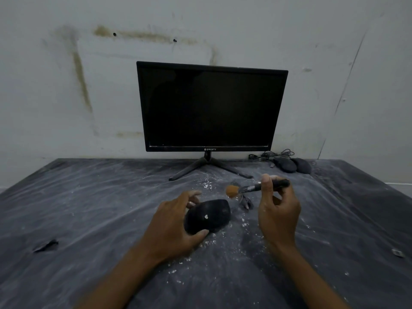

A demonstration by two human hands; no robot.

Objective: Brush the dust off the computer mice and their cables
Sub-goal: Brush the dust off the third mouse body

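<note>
1. We are looking at a stained pale wall (66,85) behind a dark table (89,208) covered with a wrinkled, dusty sheet, white crumbs scattered across its middle.
2. Our left hand (174,228) grips the nearest mouse (208,216) in the middle of the table, thumb curled at its near end and fingers wrapped over the far side. A white speck sits on its back.
3. Our right hand (277,210) pinches the brush (256,188) handle between thumb and fingers, with the orange bristles pointing left and hovering just above the front of the mouse, not touching it.
4. This mouse's cable (245,202) lies bunched just beyond it, under the brush.
5. Risk, as we judge it: sweeping toward ourselves would only push dust onto the already powdery sheet beside the mouse, and it could settle back on. A loose grip could also let the mouse twist under the stroke.
6. The bunched cable could snag the bristles or get dragged.
7. Two more mice (292,165) with tangled cables (272,155) wait at the far right, by the monitor (210,108); its stand (209,166) spreads between us and them, so reaching there means going around its leg.
</note>
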